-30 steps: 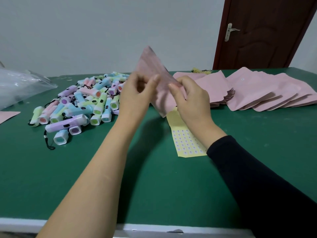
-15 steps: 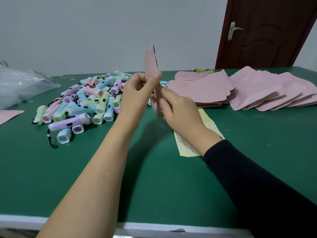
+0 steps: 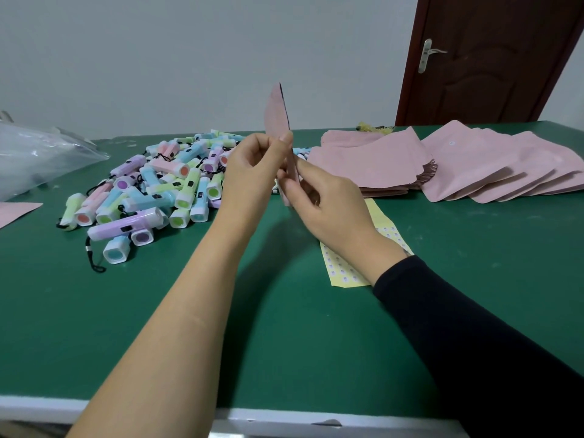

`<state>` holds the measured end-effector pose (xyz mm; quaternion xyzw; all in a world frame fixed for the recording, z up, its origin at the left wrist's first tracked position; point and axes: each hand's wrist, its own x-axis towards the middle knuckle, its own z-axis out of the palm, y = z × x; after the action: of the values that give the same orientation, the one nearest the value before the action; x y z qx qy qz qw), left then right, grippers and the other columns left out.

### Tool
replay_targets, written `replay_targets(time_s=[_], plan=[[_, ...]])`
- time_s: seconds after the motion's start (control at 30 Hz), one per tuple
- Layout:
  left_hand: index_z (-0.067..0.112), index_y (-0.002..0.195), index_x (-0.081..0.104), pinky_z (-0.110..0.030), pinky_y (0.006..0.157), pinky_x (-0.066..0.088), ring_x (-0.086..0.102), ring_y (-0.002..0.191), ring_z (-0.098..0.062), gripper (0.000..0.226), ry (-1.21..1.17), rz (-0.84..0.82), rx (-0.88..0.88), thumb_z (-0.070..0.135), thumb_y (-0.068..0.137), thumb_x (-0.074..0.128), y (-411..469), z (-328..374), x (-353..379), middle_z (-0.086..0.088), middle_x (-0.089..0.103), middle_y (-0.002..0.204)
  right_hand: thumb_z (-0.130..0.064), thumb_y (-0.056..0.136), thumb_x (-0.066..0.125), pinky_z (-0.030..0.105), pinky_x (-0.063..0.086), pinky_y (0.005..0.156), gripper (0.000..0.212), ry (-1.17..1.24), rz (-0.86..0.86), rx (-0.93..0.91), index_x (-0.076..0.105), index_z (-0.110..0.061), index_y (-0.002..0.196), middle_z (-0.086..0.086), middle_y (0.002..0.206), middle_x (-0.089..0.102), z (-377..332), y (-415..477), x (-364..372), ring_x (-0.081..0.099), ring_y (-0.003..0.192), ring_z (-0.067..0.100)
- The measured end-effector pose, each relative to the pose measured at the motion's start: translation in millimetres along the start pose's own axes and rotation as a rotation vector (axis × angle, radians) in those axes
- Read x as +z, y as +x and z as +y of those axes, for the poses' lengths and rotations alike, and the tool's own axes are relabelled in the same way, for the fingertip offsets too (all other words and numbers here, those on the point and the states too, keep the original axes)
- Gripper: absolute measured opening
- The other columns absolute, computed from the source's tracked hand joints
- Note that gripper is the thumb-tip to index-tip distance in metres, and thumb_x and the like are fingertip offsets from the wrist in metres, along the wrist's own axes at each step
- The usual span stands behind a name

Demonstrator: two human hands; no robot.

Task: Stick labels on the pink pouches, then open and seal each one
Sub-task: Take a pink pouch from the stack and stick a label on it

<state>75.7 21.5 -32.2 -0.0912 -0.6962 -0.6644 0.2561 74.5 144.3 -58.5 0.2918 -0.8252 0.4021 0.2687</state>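
We look down on a green worktop (image 3: 284,343). Pink pouches (image 3: 505,165) lie stacked and fanned out at the far right, and pastel torches (image 3: 164,188) are heaped at the left. Our left hand (image 3: 252,172) and right hand (image 3: 331,207) meet above the middle, raised off the surface, fingers curled and pinching one pink pouch (image 3: 278,115). A second ago its broad face was turned to us; now it stands upright, edge-on. A yellow label sheet (image 3: 344,270) lies beneath our right wrist.

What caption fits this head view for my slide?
Upright pink pouch pinched by left hand and right hand above green table, between piled flashlights and stacked pouches.
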Motion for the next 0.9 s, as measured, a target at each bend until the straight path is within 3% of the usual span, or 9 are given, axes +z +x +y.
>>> replay_targets(time_s=[0.07,0.13,0.3,0.43,0.5,0.57,0.67,0.8,0.9], plan=[[0.018,0.073,0.056,-0.020,0.059,0.040,0.049,0.056,-0.006,0.025,0.018,-0.007,0.014,0.028,0.096,0.060,0,0,0,0.012,0.055,0.058,-0.034,0.100,0.045,0.039,0.049,0.065,0.025,0.062,0.026,0.012,0.066,-0.022,0.107,0.001,0.068,0.064,0,-1,0,0.055,0.063,0.022],[0.016,0.073,0.055,-0.018,0.057,0.040,0.048,0.055,-0.005,0.026,0.044,-0.010,0.029,0.022,0.099,0.057,-1,1,1,0.014,0.054,0.058,-0.034,0.100,0.043,0.033,0.044,0.060,0.026,0.127,0.079,0.019,0.066,-0.029,0.089,-0.006,0.061,0.057,-1,-1,0,0.048,0.057,0.011],[0.017,0.076,0.054,-0.017,0.062,0.041,0.053,0.062,-0.011,0.024,0.198,-0.028,0.119,0.013,0.099,0.052,-4,-1,5,0.004,0.055,0.065,-0.025,0.101,0.048,0.035,0.036,0.058,0.040,0.166,0.146,0.120,0.042,-0.035,0.063,-0.008,0.054,0.042,-4,1,-2,0.039,0.057,0.014],[0.028,0.073,0.049,-0.020,0.065,0.041,0.050,0.064,-0.007,0.027,0.350,-0.085,0.192,0.016,0.097,0.051,-5,-4,7,0.012,0.054,0.066,-0.015,0.097,0.049,0.035,0.038,0.060,0.030,0.193,0.161,0.208,0.053,-0.015,0.067,-0.005,0.053,0.044,1,3,-1,0.040,0.058,0.018],[0.031,0.073,0.046,-0.014,0.060,0.037,0.046,0.060,-0.002,0.029,0.448,-0.119,0.228,0.016,0.098,0.049,-6,-6,7,0.012,0.052,0.063,-0.012,0.095,0.050,0.034,0.044,0.064,0.020,0.227,0.155,0.242,0.063,-0.005,0.083,-0.005,0.054,0.051,1,5,-3,0.046,0.060,0.018],[0.030,0.072,0.041,-0.013,0.056,0.035,0.044,0.059,-0.001,0.032,0.501,-0.136,0.251,0.016,0.099,0.047,-7,-7,7,0.010,0.049,0.062,-0.012,0.096,0.049,0.039,0.051,0.073,0.022,0.235,0.141,0.249,0.065,0.001,0.093,0.009,0.067,0.066,1,7,-5,0.058,0.072,0.028],[0.028,0.070,0.032,-0.014,0.055,0.033,0.040,0.057,0.000,0.035,0.553,-0.142,0.280,0.012,0.099,0.043,-7,-6,9,0.009,0.040,0.062,-0.012,0.097,0.048,0.047,0.049,0.076,0.025,0.252,0.157,0.251,0.062,0.009,0.093,0.027,0.078,0.065,2,8,-5,0.057,0.080,0.042],[0.024,0.069,0.030,-0.015,0.053,0.031,0.037,0.055,0.000,0.034,0.549,-0.074,0.224,0.008,0.096,0.043,-9,-4,15,0.008,0.037,0.064,-0.013,0.097,0.049,0.043,0.046,0.070,0.020,0.098,0.199,0.191,0.062,0.002,0.091,0.015,0.070,0.065,0,5,0,0.052,0.069,0.034],[0.025,0.081,0.046,-0.011,0.058,0.038,0.049,0.062,0.001,0.016,0.471,-0.007,0.139,0.017,0.094,0.051,-11,-4,21,0.009,0.055,0.073,-0.014,0.098,0.051,0.043,0.046,0.071,0.016,0.028,0.232,0.158,0.065,-0.007,0.101,0.011,0.081,0.071,-2,5,0,0.059,0.073,0.033]])
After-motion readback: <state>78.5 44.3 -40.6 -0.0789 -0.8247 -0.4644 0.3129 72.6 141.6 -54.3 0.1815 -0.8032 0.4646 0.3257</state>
